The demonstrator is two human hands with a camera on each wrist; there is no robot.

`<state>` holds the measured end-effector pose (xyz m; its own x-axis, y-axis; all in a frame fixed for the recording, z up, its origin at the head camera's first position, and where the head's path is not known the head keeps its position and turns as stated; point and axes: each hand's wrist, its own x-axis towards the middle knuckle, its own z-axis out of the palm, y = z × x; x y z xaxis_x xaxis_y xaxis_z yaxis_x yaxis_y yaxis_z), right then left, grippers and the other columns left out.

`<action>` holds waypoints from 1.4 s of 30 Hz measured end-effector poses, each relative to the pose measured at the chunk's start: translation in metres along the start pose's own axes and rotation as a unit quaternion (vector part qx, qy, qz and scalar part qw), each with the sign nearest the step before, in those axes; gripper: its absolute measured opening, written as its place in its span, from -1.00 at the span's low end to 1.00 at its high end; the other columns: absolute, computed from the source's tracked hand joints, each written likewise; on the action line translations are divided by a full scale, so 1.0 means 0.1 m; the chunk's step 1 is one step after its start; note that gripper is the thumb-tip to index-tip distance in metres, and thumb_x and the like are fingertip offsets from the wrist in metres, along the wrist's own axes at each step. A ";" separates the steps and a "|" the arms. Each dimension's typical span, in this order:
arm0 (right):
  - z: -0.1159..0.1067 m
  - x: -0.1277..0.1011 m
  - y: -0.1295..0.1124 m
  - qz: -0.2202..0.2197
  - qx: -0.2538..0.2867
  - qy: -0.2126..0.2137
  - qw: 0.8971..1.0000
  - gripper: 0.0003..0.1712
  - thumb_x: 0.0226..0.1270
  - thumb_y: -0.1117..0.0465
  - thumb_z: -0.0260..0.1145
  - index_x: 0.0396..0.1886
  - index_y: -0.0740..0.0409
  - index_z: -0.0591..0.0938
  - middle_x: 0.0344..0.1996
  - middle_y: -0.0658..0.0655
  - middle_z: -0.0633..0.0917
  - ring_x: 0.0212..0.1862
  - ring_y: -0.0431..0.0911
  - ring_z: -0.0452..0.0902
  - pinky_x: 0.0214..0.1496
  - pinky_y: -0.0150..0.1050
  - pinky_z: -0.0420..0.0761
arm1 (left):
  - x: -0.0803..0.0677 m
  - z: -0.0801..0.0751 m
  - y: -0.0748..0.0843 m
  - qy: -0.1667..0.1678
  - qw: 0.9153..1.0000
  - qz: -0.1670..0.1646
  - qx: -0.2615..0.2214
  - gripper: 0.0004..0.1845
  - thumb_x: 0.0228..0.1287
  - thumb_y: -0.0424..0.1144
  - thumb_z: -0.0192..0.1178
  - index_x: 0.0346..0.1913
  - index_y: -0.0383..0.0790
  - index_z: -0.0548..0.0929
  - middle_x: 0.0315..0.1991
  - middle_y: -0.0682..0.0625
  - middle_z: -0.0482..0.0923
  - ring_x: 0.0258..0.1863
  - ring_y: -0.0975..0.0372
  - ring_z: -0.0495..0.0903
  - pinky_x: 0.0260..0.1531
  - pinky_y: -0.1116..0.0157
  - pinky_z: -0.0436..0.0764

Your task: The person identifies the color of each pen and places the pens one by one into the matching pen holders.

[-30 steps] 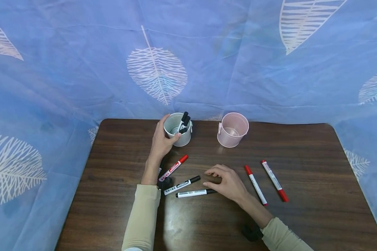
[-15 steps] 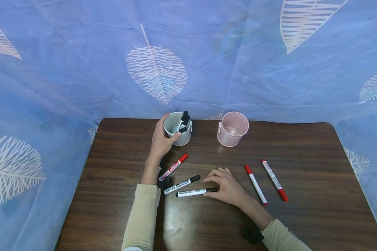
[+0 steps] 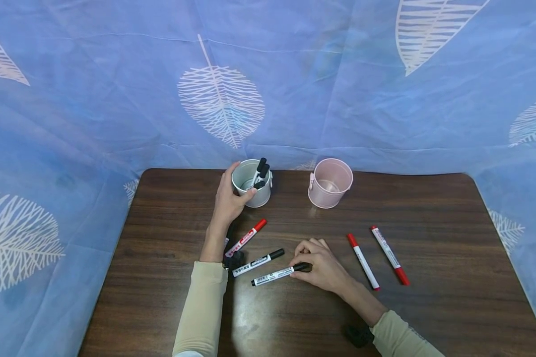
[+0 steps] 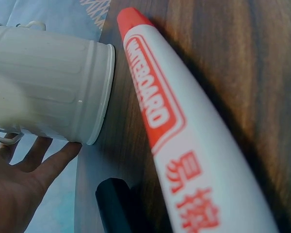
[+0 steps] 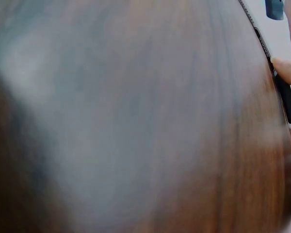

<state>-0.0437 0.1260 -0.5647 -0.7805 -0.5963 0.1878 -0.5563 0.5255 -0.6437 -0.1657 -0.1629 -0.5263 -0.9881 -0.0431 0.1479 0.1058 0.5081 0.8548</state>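
Observation:
My left hand (image 3: pixel 229 201) grips the white metal cup (image 3: pixel 251 189) at the back of the table; black-capped markers stand in it. The left wrist view shows the white cup (image 4: pixel 53 87) with my fingers (image 4: pixel 24 179) below it, and a red marker (image 4: pixel 184 145) close up. My right hand (image 3: pixel 320 266) pinches the capped end of a black marker (image 3: pixel 274 274) that lies on the table. In the right wrist view a fingertip (image 5: pixel 286 70) touches that black marker (image 5: pixel 283 92). A second black marker (image 3: pixel 257 262) and a red marker (image 3: pixel 245 238) lie between my arms.
An empty pink cup (image 3: pixel 330 183) stands right of the white one. Two red markers (image 3: pixel 363 261) (image 3: pixel 389 255) lie to the right of my right hand. The dark wooden table (image 3: pixel 429 307) is ringed by a blue leaf-print cloth (image 3: pixel 295 89).
My right hand has come down onto the nearest black marker and closed on its cap end; the marker has swung slightly. My left hand has stayed on the white cup.

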 end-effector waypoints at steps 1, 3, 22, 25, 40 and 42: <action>0.00 0.00 0.00 0.000 0.002 0.000 1.000 -0.76 -0.02 -0.06 0.62 -0.30 -0.30 0.79 -0.21 -0.30 0.54 -0.15 -0.30 0.37 -0.05 -0.20 0.27 | 0.00 0.00 0.00 0.001 1.000 0.000 0.000 -0.09 0.11 0.06 0.42 0.51 0.13 0.22 0.29 -0.09 0.37 0.21 0.05 0.43 0.16 -0.07 0.41; -0.01 0.01 -0.01 0.002 0.010 0.000 1.000 -0.77 -0.01 -0.03 0.62 -0.30 -0.28 0.79 -0.21 -0.30 0.55 -0.16 -0.31 0.38 -0.06 -0.22 0.27 | 0.00 0.00 0.00 0.001 1.000 0.001 -0.002 -0.09 0.12 0.05 0.43 0.51 0.12 0.22 0.29 -0.09 0.37 0.21 0.05 0.42 0.17 -0.07 0.41; -0.14 0.06 -0.09 0.096 0.133 0.004 0.986 -0.75 0.08 0.07 0.58 -0.21 -0.22 0.77 -0.30 -0.36 0.68 -0.24 -0.28 0.51 -0.14 -0.21 0.39 | -0.01 0.00 0.01 -0.001 1.000 0.006 -0.003 -0.09 0.13 0.03 0.43 0.51 0.14 0.20 0.29 -0.09 0.36 0.20 0.05 0.42 0.15 -0.07 0.42; -0.14 0.06 -0.09 0.098 0.146 0.010 0.984 -0.76 0.10 0.08 0.57 -0.20 -0.20 0.77 -0.29 -0.34 0.69 -0.22 -0.25 0.52 -0.13 -0.19 0.43 | -0.01 0.00 0.01 0.000 1.000 0.004 0.001 -0.08 0.12 0.04 0.43 0.51 0.14 0.19 0.29 -0.08 0.36 0.20 0.06 0.43 0.15 -0.07 0.42; -0.45 0.25 -0.31 0.114 0.238 0.039 0.964 -0.77 0.18 0.38 0.47 -0.15 0.22 0.71 -0.21 0.08 0.73 -0.20 0.03 0.60 -0.11 -0.20 0.57 | 0.00 -0.02 0.02 -0.010 1.000 -0.003 0.012 -0.08 0.09 0.06 0.44 0.50 0.21 0.21 0.20 -0.11 0.37 0.10 0.02 0.44 0.01 -0.06 0.48; -0.52 0.29 -0.38 0.114 0.242 0.040 0.963 -0.78 0.19 0.39 0.46 -0.14 0.25 0.71 -0.21 0.09 0.72 -0.20 0.05 0.60 -0.10 -0.17 0.58 | 0.00 -0.02 0.02 -0.009 1.000 -0.003 0.009 -0.08 0.09 0.06 0.45 0.50 0.21 0.22 0.19 -0.12 0.37 0.09 0.01 0.44 0.00 -0.05 0.49</action>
<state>-0.0600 0.1208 -0.4963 -0.8969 -0.4400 0.0439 -0.1840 0.2810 -0.9419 -0.1656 -0.1636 -0.5233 -0.9905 -0.0301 0.1339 0.0986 0.5228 0.8467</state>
